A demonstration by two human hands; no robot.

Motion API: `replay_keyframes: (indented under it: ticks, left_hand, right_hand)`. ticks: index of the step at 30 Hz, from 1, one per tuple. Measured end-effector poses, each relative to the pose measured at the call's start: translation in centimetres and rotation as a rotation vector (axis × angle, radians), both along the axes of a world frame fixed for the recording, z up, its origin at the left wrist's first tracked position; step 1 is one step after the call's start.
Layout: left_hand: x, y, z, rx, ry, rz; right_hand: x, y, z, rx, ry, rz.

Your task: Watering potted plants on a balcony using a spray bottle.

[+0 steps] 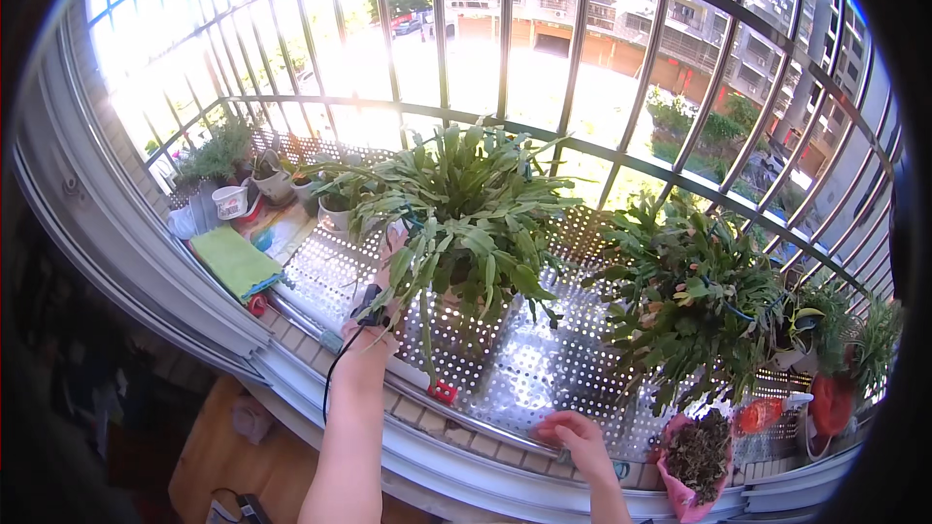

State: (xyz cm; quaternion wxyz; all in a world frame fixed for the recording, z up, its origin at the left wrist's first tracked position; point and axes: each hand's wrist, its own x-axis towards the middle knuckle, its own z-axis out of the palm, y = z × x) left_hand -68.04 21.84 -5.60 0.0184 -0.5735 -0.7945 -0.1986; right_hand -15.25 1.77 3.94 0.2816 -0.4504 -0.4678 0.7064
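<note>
A large leafy holiday cactus [473, 218] stands on a perforated metal shelf [524, 371] in front of me. My left hand [394, 240] reaches up to its left side, where leaves partly cover the fingers; whether they grip anything is hidden. A dark band with a black cord [331, 378] is on my left wrist. Lower down, my right hand [575, 438] hovers at the metal rail [502, 433] along the shelf's near edge, fingers loosely bent and nothing visible in them. A small red plastic piece [442, 392] lies by the rail between my arms.
Another bushy cactus [692, 298] stands to the right. Near it are a pink bag of dry plant matter [697, 455] and an orange spray bottle [764, 415]. Small pots [273, 185] and a green cloth [234, 260] sit left. Metal bars [504, 36] enclose the far side.
</note>
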Motion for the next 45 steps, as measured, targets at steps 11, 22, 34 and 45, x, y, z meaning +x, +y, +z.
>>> replay_keyframes:
  ticks: [11,22,34,45]
  left_hand:
    - [2.5,-8.2,3.9,-0.019,0.032,-0.280]
    - [16.8,-20.0,5.4,-0.048,-0.204,-0.547]
    - [1.0,-11.7,1.3,0.047,0.173,0.190]
    - [21.3,-20.1,3.1,0.096,0.072,-0.477]
  right_hand:
    - [0.0,-1.2,0.1,0.003,0.037,0.011]
    - [-1.1,-2.9,0.7,0.084,0.069,0.136]
    - [0.5,-3.9,1.3,0.057,0.035,0.165]
    - [0.0,-4.3,0.0,0.010,0.096,0.115]
